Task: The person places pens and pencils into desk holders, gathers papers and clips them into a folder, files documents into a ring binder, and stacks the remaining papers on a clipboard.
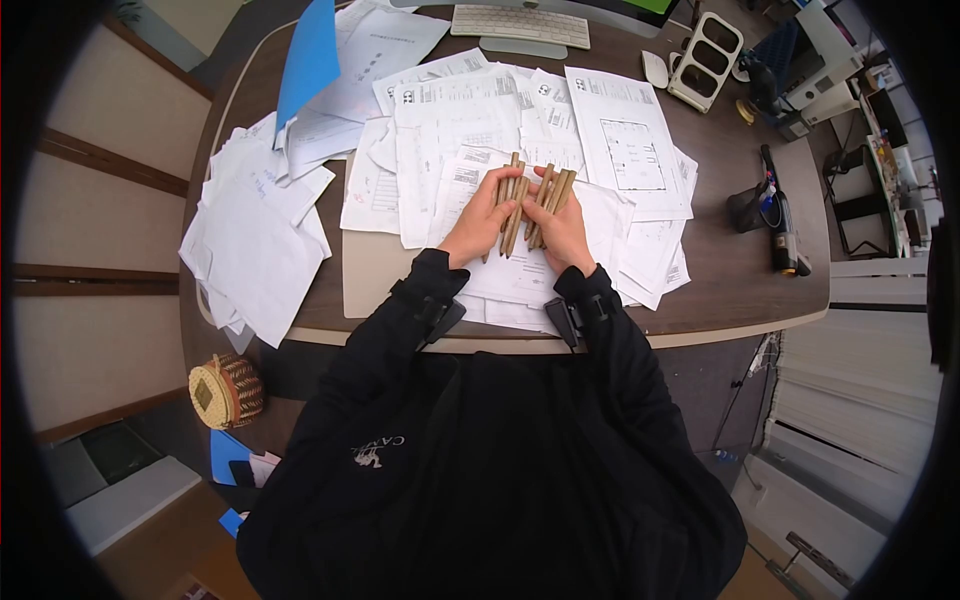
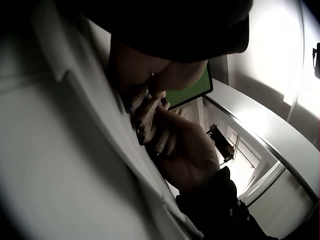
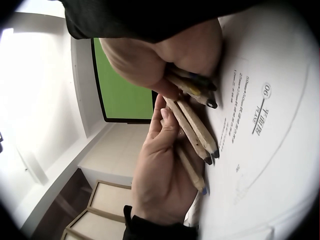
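Both hands are close together over printed sheets near the front of the desk. My left hand grips several wooden pencils, thumb laid across them. Another bunch of wooden pencils is held in my right hand, just to the right of the first. In the right wrist view, the left hand's pencils show dark tips and one blue tip close over the paper. My right hand covers most of its own bunch there. The left wrist view is dark, with pencil tips between the hands.
Loose papers and an upright blue folder lie to the left. At the back are a keyboard, a mouse and a white slotted holder. A black pen cup stands right; a woven basket sits below left.
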`<action>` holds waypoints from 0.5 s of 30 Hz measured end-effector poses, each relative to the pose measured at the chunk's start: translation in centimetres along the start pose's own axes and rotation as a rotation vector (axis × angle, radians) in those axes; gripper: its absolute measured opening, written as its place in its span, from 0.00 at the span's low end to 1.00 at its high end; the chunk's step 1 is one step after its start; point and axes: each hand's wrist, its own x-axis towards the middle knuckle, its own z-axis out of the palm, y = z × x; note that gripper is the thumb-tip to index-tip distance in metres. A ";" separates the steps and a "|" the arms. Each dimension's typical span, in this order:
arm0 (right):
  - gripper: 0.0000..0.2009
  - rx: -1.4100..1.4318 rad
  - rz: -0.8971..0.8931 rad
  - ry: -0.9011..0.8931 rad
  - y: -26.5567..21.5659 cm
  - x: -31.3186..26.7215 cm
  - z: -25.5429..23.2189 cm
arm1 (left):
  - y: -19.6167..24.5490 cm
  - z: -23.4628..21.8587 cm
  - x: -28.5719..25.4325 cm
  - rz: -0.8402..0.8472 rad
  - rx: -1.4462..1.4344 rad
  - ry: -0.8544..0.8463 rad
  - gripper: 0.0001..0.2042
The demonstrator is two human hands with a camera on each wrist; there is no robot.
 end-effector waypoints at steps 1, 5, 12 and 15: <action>0.24 0.001 -0.001 0.001 0.1 0.0 -0.1 | 0.0 0.0 0.0 0.007 0.000 -0.007 0.21; 0.23 -0.032 -0.019 0.024 0.6 0.3 -0.4 | 0.3 0.0 0.0 0.019 0.020 -0.026 0.21; 0.22 -0.027 -0.033 0.069 1.2 0.4 -0.7 | -1.0 0.1 0.3 0.065 0.043 0.002 0.22; 0.22 -0.021 -0.020 0.081 0.8 0.3 -0.5 | -0.4 0.1 0.0 0.065 -0.015 0.018 0.22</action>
